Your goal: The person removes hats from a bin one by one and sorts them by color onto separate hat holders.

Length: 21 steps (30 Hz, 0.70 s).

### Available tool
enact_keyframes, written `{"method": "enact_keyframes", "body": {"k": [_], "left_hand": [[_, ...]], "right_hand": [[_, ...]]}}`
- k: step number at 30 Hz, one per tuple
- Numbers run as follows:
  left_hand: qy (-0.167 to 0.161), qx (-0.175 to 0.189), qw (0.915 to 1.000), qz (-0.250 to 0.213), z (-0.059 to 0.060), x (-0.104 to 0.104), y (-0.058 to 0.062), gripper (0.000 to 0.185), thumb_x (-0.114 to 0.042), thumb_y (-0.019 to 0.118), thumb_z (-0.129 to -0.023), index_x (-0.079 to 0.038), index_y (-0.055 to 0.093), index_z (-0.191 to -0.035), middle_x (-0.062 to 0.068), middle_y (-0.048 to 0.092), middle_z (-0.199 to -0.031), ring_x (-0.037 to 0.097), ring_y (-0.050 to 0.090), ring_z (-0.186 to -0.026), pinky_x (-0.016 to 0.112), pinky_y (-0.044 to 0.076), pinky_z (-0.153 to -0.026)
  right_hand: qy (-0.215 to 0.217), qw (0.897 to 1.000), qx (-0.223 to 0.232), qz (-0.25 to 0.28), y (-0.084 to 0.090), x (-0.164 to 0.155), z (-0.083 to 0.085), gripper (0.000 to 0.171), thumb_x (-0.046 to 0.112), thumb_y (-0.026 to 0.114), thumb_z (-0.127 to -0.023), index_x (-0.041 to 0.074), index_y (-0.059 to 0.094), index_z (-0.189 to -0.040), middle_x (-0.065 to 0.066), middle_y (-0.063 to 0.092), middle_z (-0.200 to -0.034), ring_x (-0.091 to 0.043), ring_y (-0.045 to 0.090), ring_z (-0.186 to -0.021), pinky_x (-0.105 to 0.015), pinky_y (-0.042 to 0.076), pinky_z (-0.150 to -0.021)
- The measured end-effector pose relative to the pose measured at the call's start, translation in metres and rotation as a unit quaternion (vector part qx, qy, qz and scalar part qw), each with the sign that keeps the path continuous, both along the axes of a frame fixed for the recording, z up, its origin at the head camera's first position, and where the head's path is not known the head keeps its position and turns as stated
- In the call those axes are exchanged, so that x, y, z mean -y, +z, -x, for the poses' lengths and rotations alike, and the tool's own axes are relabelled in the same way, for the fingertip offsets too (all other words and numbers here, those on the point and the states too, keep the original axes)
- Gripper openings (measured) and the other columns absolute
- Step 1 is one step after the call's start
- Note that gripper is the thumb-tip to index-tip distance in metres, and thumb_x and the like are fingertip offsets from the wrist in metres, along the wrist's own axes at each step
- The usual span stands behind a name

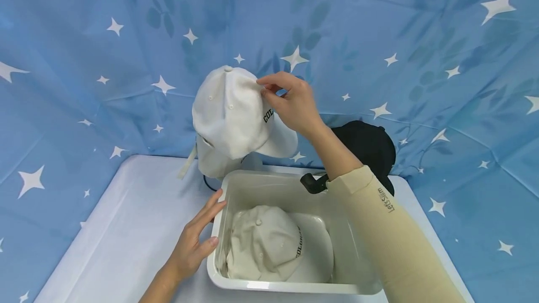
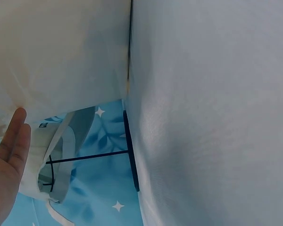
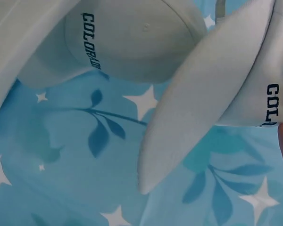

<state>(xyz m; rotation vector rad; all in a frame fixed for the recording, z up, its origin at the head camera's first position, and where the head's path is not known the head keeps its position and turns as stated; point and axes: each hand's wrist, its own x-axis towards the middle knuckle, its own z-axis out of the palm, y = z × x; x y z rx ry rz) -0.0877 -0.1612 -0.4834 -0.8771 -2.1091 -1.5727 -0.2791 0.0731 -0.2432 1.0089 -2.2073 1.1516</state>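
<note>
Resting flat against the near-left corner of a white rectangular plastic tub, the left hand lies with fingers straight, holding nothing. Inside the tub sits a beige cotton baseball cap. Beyond it, the right hand pinches the crown of a white cotton baseball cap perched on a thin stand; a careless tug could topple it. Farther back, a black cap sits against the star-printed blue backdrop.

The right hand is raised, forearm sleeved in beige, fingertips pinching. The left hand lies low, bare-armed, fingers straight and relaxed, thumb apart.
</note>
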Motion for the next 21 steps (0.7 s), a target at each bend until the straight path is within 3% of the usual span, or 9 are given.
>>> {"method": "enact_keyframes", "body": {"k": [8,14,21], "left_hand": [[0.001,-0.006,1.0,0.001,0.001,-0.001,0.0,0.064,-0.007,0.052,-0.091,0.005,0.046,-0.154,0.023,0.03,-0.168,0.029,0.031,-0.156,0.024,0.03,-0.117],[0.006,-0.007,0.9999,0.004,0.001,-0.001,-0.001,0.064,-0.008,0.052,-0.091,0.004,0.047,-0.153,0.022,0.03,-0.168,0.028,0.032,-0.155,0.025,0.034,-0.115],[0.006,-0.009,0.9999,0.004,0.001,0.0,0.0,0.064,-0.008,0.052,-0.091,0.004,0.047,-0.153,0.022,0.031,-0.168,0.028,0.032,-0.155,0.024,0.031,-0.116]], "right_hand": [[-0.016,1.0,0.01,0.005,-0.021,0.011,0.01,0.023,0.001,0.066,-0.098,0.005,0.079,-0.116,-0.008,0.073,-0.103,-0.018,0.066,-0.094,-0.031,0.056,-0.082],[-0.015,1.0,0.009,0.02,-0.042,0.019,0.017,0.022,-0.002,0.067,-0.097,0.003,0.08,-0.114,-0.011,0.073,-0.101,-0.021,0.069,-0.094,-0.035,0.057,-0.081],[-0.015,1.0,0.002,0.024,-0.059,0.025,0.023,0.021,-0.004,0.069,-0.095,0.003,0.081,-0.111,-0.011,0.075,-0.099,-0.022,0.069,-0.091,-0.031,0.056,-0.08]]}}
